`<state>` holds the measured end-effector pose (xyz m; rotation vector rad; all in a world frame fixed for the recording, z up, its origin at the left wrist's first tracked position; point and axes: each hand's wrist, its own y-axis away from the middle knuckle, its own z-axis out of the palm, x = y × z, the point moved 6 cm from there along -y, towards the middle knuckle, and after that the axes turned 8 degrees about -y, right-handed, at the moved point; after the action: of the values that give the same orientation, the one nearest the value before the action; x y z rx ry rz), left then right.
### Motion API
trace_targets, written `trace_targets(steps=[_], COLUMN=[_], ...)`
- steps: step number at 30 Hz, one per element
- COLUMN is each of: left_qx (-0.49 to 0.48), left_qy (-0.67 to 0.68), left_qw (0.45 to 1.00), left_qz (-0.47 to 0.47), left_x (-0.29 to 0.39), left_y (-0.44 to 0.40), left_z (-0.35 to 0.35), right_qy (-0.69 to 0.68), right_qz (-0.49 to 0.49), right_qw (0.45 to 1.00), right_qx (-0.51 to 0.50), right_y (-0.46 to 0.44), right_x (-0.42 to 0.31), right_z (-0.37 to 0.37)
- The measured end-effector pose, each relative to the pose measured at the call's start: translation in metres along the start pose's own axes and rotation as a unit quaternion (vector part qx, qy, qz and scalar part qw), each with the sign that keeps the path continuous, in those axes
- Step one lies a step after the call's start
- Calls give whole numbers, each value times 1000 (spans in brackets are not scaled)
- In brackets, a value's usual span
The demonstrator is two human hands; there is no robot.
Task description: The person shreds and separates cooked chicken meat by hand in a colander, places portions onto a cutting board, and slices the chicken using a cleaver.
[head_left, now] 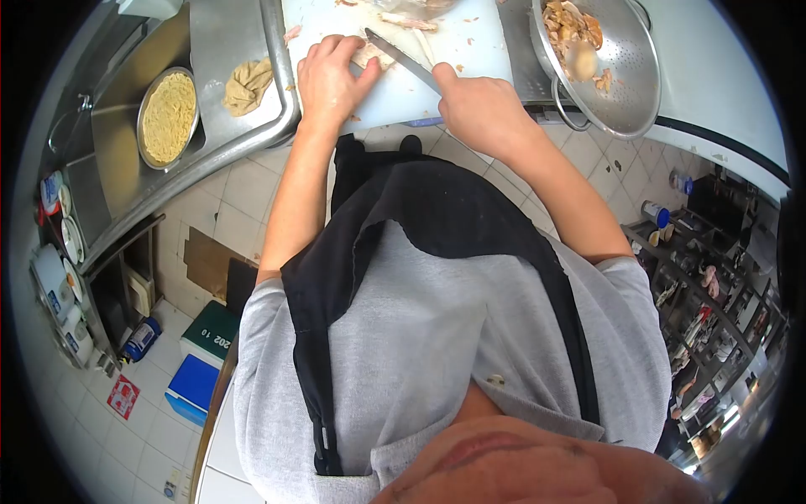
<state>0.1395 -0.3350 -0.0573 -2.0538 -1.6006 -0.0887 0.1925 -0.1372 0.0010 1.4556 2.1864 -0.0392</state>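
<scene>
My right hand (487,111) is closed around the handle of a kitchen knife (403,60), whose blade points up and left across a white cutting board (411,105). A pale piece of meat (367,55) lies on the board beside the blade tip. My left hand (330,82) rests at the board's left side, with bent fingers and thumb on either side of that meat. Farther up lie a longer meat strip (409,21) and small scraps. A clear plastic bag or wrap (420,7) shows at the top edge, partly cut off.
On the right stands a metal colander (625,84) with cooked-looking meat pieces (573,29). To the left, a steel sink counter (222,139) bears a round bowl of yellowish shredded food (168,118) and a crumpled tan cloth (248,86). Crates (193,386) stand on the tiled floor.
</scene>
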Motion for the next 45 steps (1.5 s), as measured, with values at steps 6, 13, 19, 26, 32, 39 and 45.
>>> trace_targets(steps=[6,13,19,26,32,39,45], left_qx=[9,40,35,38,77,64,63], left_qy=[-25,-4,-1,4,26,4,-6], left_qw=[1000,999,999,999,997,998,998], left_qz=[10,13,8,12,-6,5,4], left_x=[2,-2,-3,-1,-9,-5,-3], left_y=[-2,9,8,7,11,10,10], left_z=[-3,3,6,4,5,5,3], right_qy=[-27,-22,13,-3,-14,12,14], right_qz=[1,14,4,-13,10,1,-4], right_qw=[1000,999,1000,999,999,999,1000], right_qx=[16,39,11,32,39,32,0], right_y=[-46,-23,-9,-47,-56,-17,-10], right_x=[2,-1,-9,-5,-6,-12,-18], right_z=[22,0,3,26,10,3,3])
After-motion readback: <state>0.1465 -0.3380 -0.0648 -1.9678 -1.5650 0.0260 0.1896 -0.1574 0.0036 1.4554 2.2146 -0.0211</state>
